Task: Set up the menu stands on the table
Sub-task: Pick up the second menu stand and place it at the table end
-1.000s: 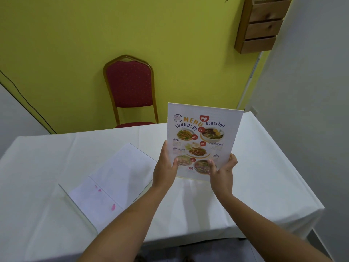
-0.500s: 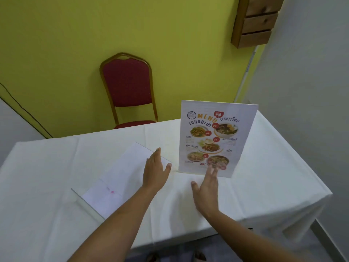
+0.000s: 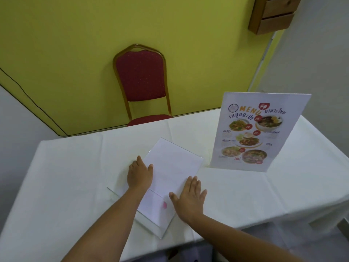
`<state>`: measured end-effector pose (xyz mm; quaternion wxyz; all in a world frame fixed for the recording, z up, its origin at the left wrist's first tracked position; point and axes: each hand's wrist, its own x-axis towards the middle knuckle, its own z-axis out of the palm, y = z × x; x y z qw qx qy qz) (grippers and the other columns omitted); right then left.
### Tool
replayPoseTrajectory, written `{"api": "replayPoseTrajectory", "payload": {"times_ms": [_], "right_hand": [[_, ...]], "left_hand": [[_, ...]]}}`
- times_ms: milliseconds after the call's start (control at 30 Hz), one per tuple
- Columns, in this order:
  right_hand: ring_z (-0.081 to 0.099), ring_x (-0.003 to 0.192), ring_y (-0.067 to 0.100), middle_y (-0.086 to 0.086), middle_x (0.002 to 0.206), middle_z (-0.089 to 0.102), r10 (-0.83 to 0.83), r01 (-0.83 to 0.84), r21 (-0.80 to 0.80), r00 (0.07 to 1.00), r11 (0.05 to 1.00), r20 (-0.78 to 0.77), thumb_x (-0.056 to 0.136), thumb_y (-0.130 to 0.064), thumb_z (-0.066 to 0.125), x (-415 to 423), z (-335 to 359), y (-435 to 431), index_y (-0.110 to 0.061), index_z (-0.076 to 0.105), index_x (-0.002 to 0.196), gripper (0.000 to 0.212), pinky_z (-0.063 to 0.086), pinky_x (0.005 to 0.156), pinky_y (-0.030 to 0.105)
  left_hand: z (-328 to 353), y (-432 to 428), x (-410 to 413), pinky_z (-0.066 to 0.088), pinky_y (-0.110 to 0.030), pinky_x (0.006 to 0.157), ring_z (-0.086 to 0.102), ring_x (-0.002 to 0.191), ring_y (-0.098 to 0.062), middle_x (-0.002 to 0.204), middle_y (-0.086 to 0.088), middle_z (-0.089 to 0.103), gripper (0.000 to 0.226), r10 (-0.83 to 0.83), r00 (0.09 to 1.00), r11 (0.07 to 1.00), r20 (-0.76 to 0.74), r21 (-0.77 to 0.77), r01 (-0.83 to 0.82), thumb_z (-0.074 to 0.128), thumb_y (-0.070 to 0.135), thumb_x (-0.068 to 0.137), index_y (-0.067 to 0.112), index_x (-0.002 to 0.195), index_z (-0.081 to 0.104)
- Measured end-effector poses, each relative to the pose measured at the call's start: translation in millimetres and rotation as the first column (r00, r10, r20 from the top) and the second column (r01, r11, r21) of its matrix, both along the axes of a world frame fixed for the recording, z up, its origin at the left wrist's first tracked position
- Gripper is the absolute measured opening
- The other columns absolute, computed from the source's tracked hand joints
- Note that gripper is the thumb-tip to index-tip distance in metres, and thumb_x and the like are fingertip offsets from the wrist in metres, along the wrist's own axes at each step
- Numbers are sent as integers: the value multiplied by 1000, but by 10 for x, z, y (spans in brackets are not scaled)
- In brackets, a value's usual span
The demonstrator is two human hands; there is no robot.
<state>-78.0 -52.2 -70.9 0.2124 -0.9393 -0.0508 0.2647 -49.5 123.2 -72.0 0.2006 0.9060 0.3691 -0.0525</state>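
One menu stand [image 3: 258,132] with a colourful food menu stands upright on the right side of the table [image 3: 71,178], with neither hand on it. A second clear stand [image 3: 170,174] lies flat at the table's middle, its sheet showing a blank white back. My left hand [image 3: 139,173] rests flat on this stand's left edge, fingers spread. My right hand [image 3: 189,200] lies flat at its right edge, partly on the white cloth. Neither hand grips anything.
A red padded chair [image 3: 140,78] with a gold frame stands behind the table against the yellow wall. A wooden rack [image 3: 272,14] hangs on the wall at top right. The table's near edge [image 3: 188,241] runs below my forearms.
Both hands held the colourful menu stand above the table, set it upright and let go. They then moved left onto the flat stand.
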Motion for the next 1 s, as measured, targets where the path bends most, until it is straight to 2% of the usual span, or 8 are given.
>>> {"api": "replayPoseTrajectory", "payload": {"times_ms": [133,300,467,567,667,767,900,1000], "right_hand": [[-18,148,30,15,160,-18,-3,4,-37,1000,999,30,94,-58,33,-43,-54,56,-4,-15,151,92,-13,116,53],[-17,148,30,14,161,-17,-41,41,-13,999,999,34,93,-58,36,-35,-51,95,-6,-14,151,93,-11,117,52],[-5,150,28,9,163,-8,-176,170,140,984,975,33,87,-53,55,-13,-43,107,-6,-12,152,104,-4,120,48],[12,147,28,7,161,12,-296,278,265,955,923,29,82,-50,65,-29,-3,177,-7,-2,153,107,8,121,46],[38,131,29,5,141,44,-374,366,393,926,844,-59,79,-38,70,16,54,268,-19,25,144,82,36,110,48],[53,113,25,3,130,54,-379,399,507,913,764,-147,78,-19,68,124,195,347,-22,36,135,65,50,95,43],[57,116,28,1,134,56,-370,318,576,929,753,-30,84,-17,60,374,498,329,-25,32,143,67,50,95,43],[59,113,28,0,131,59,-342,214,583,933,783,116,86,-16,58,543,784,272,-27,33,142,62,52,91,46]], "left_hand": [[99,75,105,42,-42,100,46,129,-33,140,-18,47,62,28,999,1000,-19,-14,-28,44,45,98,2,142,38],[109,357,234,46,-41,93,55,117,-33,124,-15,59,80,50,990,994,-135,-87,-62,40,73,85,5,124,57],[102,353,162,49,-39,84,61,107,-33,116,-11,63,71,169,980,953,105,-271,-135,60,64,80,4,117,57],[143,423,108,48,-37,76,62,96,-31,106,-8,64,62,282,945,902,165,-382,-202,59,63,80,7,108,58],[243,492,104,46,-35,69,59,83,-27,95,-8,61,55,393,896,834,209,-491,-251,58,61,82,9,97,55],[322,539,124,46,-36,71,58,85,-27,96,-8,60,53,489,840,769,235,-571,-288,59,59,84,8,99,55],[441,526,160,40,-31,66,55,82,-27,94,-8,59,52,627,723,665,288,-682,-305,59,57,85,5,95,54],[590,406,238,38,-32,67,52,81,-24,87,-4,53,50,650,681,656,336,-701,-279,53,56,89,7,95,49]]}}
